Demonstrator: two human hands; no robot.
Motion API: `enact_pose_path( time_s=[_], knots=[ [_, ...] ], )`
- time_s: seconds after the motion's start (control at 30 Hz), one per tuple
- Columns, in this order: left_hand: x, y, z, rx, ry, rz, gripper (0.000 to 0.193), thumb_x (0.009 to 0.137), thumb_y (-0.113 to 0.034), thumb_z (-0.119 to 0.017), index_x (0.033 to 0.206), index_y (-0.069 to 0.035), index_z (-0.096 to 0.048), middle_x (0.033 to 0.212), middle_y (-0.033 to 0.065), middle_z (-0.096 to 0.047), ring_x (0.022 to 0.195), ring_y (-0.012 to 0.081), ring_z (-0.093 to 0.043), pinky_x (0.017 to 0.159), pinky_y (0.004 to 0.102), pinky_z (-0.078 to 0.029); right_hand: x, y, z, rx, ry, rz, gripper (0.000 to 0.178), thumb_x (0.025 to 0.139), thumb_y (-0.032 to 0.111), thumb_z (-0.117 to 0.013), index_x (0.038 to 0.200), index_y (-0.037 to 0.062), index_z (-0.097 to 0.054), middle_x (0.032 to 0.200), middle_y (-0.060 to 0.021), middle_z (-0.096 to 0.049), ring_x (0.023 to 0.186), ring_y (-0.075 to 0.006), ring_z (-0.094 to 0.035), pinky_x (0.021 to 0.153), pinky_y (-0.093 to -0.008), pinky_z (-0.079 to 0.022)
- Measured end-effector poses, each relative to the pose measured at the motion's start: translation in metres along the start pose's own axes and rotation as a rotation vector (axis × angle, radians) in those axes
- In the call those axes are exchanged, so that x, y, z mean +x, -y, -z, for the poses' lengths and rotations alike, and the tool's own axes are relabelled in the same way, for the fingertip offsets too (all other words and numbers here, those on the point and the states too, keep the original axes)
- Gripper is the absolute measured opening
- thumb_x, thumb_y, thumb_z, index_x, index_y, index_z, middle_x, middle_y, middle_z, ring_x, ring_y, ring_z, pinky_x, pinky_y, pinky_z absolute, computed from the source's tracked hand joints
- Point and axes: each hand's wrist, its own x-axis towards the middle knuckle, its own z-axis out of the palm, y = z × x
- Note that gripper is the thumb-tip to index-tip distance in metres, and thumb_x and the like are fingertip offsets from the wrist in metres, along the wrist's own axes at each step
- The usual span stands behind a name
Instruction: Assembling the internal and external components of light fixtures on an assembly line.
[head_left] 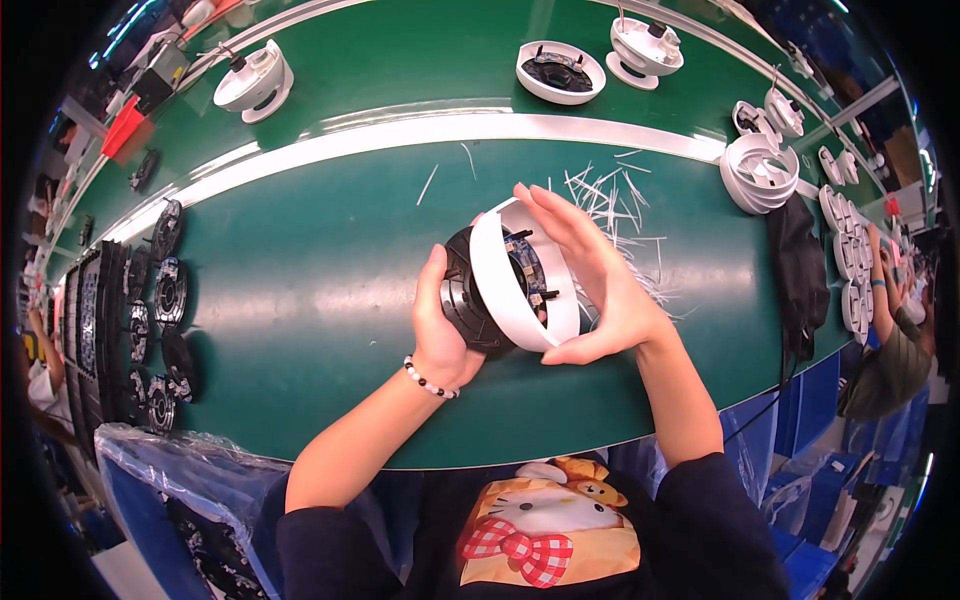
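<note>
Above the middle of the bench I hold a white round plastic housing (pixel 490 270), tilted on its side, with a black disc-shaped part (pixel 460 305) set against it. My left hand (pixel 440 330) is closed round the black part from the left and below. My right hand (pixel 620 300) grips the white housing by its rim, fingers at the top and thumb at the bottom. Through the housing's opening a blue circuit board (pixel 522 262) with black posts shows. How far the black part sits inside the housing cannot be made out.
Thin white strips (pixel 610 200) lie scattered beyond my right hand. Several black round parts (pixel 170 290) stand at the left beside black trays (pixel 88 320). Stacked white housings (pixel 758 175) and a black bag (pixel 797 270) are at the right. Partly assembled white units (pixel 560 72) stand beyond the pale rail (pixel 450 128).
</note>
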Motion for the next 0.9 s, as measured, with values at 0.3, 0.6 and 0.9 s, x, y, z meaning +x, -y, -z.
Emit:
enact_pose_path(
  time_s=[0.3,0.6,0.9],
  knots=[
    [0.007,-0.003,0.004,-0.036,0.093,0.039,0.050,0.088,-0.042,-0.028,0.114,-0.003,-0.046,0.109,0.0121,-0.053,0.100,0.0228,-0.052,0.086,0.0364,-0.043,0.001,0.008,-0.016,-0.675,0.024,0.048,0.111,0.038,0.034,-0.082,0.129,0.0040,-0.025,0.136,-0.0223,-0.017,0.122,-0.0380,-0.023,0.097,-0.0446,-0.027],
    [0.014,-0.011,0.009,-0.196,0.203,0.276,0.048,0.080,-0.037,-0.037,0.114,-0.004,-0.045,0.110,0.0137,-0.051,0.101,0.0281,-0.049,0.088,0.0448,-0.040,-0.009,0.002,0.002,-0.068,-0.125,-0.032,0.120,0.042,0.023,-0.083,0.133,-0.0002,-0.008,0.135,-0.0226,-0.022,0.125,-0.0273,-0.026,0.101,-0.0355,-0.019],
    [0.010,-0.005,0.007,-0.129,0.237,0.146,0.047,0.088,-0.040,-0.031,0.111,-0.005,-0.049,0.107,0.0112,-0.054,0.096,0.0230,-0.053,0.084,0.0361,-0.044,-0.012,0.003,-0.034,-0.663,-0.202,0.082,0.106,0.046,0.033,-0.081,0.130,0.0020,-0.023,0.134,-0.0241,-0.020,0.123,-0.0396,-0.020,0.099,-0.0464,-0.021]
  ],
)
